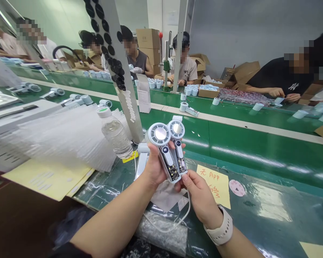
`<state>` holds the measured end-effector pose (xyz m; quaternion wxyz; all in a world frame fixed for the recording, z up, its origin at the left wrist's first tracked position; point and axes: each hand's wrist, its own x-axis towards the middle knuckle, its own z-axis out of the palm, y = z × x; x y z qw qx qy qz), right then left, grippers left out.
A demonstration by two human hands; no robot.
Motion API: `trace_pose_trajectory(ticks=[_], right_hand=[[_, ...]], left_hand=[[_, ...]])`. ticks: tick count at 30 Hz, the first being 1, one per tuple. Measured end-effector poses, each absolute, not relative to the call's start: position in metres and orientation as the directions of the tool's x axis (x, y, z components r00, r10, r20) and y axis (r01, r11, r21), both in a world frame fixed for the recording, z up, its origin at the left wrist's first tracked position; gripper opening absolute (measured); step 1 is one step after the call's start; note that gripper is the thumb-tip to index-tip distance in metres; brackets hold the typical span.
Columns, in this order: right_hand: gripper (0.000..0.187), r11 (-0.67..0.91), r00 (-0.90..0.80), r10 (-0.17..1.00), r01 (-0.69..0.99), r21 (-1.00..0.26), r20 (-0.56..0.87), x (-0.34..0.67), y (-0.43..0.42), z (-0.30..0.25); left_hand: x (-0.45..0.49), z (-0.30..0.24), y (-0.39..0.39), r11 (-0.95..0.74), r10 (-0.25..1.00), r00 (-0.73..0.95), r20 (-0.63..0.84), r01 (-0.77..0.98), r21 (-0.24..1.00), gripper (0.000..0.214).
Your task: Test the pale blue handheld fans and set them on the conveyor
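White handheld fans (168,150), a clear-bodied pair, sit gripped in my left hand (154,166) above the green desk (258,179); right hand (200,197) closes on their lower ends, seemingly a pinch, contact partly hidden.

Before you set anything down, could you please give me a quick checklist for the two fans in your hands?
Left hand grip on both handheld fans: ok, they are held together, heads up.
Right hand: ok, its fingers touch the lower end of the handles.
Round display on the nearer fan: ok, lit and appears to read 20.
Second display: cannot tell, too small to read.
White cable: cannot tell whether it connects to a fan.
Water bottle: ok, upright and apart from the fans.
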<state>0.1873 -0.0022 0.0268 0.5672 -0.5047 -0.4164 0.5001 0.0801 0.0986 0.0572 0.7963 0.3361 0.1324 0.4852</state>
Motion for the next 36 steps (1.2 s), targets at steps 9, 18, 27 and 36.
trace_pose_trajectory(ticks=[9, 18, 27, 36], right_hand=[[0.037, 0.079, 0.398, 0.915, -0.038, -0.996, 0.057, 0.208, 0.002, 0.025], [0.056, 0.134, 0.388, 0.921, -0.29, -0.948, 0.012, 0.221, 0.006, 0.034], [0.032, 0.087, 0.407, 0.907, -0.436, -0.896, -0.11, 0.223, 0.017, 0.028], [0.026, 0.133, 0.292, 0.956, -0.468, -0.874, -0.011, 0.219, 0.006, 0.033]], left_hand=[[0.08, 0.054, 0.098, 0.331, 0.862, 0.506, 0.038, -0.618, 0.713, 0.048], [0.086, 0.045, 0.101, 0.462, 0.75, 0.658, -0.069, -0.447, 0.766, 0.046], [0.092, 0.031, 0.096, 0.581, 0.655, 0.729, -0.199, -0.317, 0.75, 0.034], [0.082, 0.047, 0.096, 0.363, 0.675, 0.737, 0.03, -0.367, 0.856, 0.042]])
